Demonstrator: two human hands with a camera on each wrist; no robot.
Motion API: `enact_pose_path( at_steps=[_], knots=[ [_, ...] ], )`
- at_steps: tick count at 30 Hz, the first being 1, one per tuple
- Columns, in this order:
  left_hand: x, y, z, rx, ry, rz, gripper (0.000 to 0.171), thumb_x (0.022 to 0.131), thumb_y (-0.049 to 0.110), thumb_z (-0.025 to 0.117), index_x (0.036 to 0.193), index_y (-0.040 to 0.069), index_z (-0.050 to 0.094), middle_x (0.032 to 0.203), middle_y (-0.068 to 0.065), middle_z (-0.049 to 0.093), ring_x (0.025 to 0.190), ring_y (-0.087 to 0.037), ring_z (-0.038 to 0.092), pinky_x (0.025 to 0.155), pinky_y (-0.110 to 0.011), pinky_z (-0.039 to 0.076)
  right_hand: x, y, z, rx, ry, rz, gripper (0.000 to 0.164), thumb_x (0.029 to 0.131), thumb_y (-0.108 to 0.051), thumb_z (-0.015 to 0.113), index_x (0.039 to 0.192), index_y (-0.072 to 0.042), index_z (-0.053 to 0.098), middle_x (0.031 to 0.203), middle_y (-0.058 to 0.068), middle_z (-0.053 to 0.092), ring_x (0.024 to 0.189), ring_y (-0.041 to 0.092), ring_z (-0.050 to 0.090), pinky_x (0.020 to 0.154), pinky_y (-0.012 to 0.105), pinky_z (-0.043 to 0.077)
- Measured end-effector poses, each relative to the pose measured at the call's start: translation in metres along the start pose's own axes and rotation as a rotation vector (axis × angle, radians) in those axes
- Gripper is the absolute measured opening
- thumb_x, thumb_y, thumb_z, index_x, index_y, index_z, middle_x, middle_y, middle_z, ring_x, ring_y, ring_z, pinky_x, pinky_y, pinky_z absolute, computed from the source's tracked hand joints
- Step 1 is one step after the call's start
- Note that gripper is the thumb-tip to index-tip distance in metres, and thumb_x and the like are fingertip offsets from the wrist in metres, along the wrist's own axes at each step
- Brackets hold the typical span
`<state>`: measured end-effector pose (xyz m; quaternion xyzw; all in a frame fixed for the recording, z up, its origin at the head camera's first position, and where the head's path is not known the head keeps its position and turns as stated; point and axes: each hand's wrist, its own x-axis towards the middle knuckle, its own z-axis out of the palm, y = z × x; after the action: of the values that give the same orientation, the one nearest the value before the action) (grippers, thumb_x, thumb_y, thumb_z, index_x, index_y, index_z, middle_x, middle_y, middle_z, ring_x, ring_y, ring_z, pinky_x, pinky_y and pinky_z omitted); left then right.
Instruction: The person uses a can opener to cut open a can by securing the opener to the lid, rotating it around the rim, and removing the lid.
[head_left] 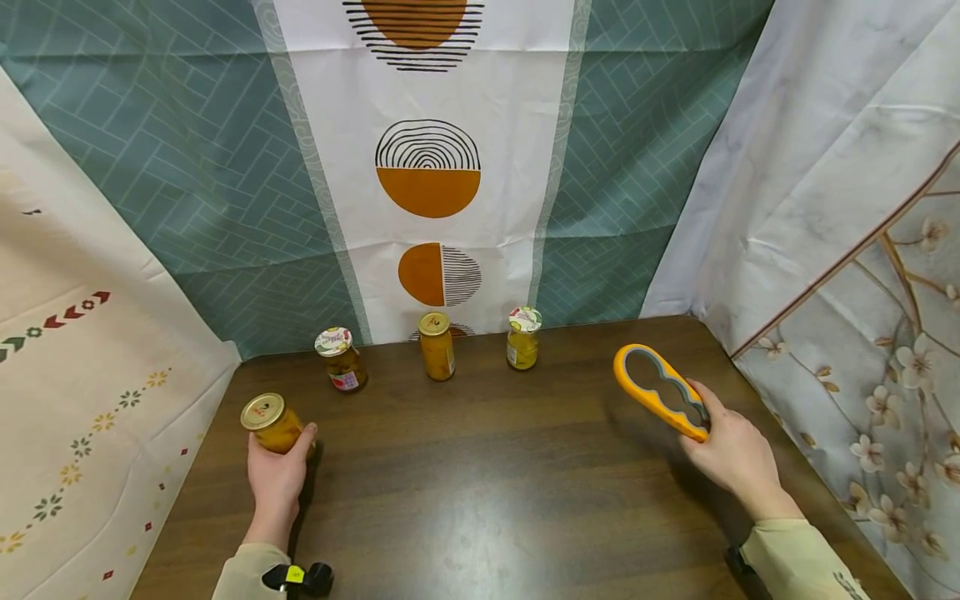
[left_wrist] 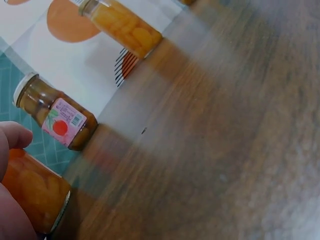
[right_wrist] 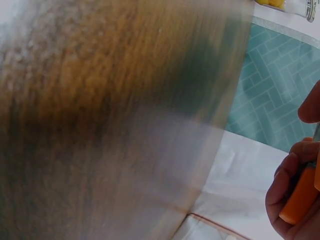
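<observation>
My left hand (head_left: 277, 482) grips a glass jar of orange fruit (head_left: 279, 429) with a gold lid at the left of the table. The left wrist view shows the lower part of this jar (left_wrist: 36, 192) beside my fingers. On the right, my right hand (head_left: 737, 450) holds an orange and grey jar opener (head_left: 660, 392) by one end, its looped end pointing toward the back left. Only a piece of the opener's orange body (right_wrist: 300, 195) shows among my curled fingers in the right wrist view.
Along the back of the table (head_left: 465, 483) stand a dark jar with a pink label (head_left: 345, 367), a tall jar of orange fruit (head_left: 437, 350) and a small jar of yellow pieces (head_left: 522, 342). Patterned cloths hang behind and on both sides.
</observation>
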<state>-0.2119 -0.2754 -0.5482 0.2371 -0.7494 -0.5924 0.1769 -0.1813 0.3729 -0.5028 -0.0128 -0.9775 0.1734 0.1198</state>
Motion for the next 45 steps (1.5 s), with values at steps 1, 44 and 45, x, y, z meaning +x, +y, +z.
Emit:
enact_pose_path(
  at_steps=[1, 44, 45],
  knots=[
    [0.000, 0.000, 0.000, 0.002, -0.001, -0.002, 0.077, 0.096, 0.031, 0.082, 0.152, 0.002, 0.038, 0.127, -0.002, 0.049, 0.116, -0.020, 0.048, 0.093, -0.028, 0.039, 0.000, 0.000, 0.000, 0.000, -0.004, 0.000, 0.084, 0.080, -0.020, 0.077, 0.157, -0.013, 0.044, 0.087, 0.021, 0.067, 0.072, 0.039, 0.064, 0.055, 0.055, 0.047],
    [-0.011, 0.013, 0.005, -0.050, -0.019, 0.035, 0.072, 0.096, 0.027, 0.083, 0.148, 0.003, 0.041, 0.126, -0.002, 0.051, 0.112, -0.014, 0.049, 0.096, -0.027, 0.039, 0.000, -0.013, -0.005, -0.020, 0.021, -0.034, 0.085, 0.077, -0.020, 0.078, 0.156, -0.014, 0.046, 0.078, 0.011, 0.061, 0.068, 0.031, 0.060, 0.053, 0.050, 0.045],
    [-0.012, 0.014, 0.006, -0.060, -0.022, 0.038, 0.071, 0.095, 0.026, 0.084, 0.148, 0.003, 0.041, 0.126, -0.002, 0.051, 0.112, -0.014, 0.050, 0.096, -0.027, 0.039, -0.001, -0.013, -0.005, -0.020, 0.021, -0.035, 0.086, 0.077, -0.020, 0.078, 0.157, -0.015, 0.046, 0.078, 0.011, 0.061, 0.068, 0.030, 0.059, 0.053, 0.050, 0.045]
  ],
)
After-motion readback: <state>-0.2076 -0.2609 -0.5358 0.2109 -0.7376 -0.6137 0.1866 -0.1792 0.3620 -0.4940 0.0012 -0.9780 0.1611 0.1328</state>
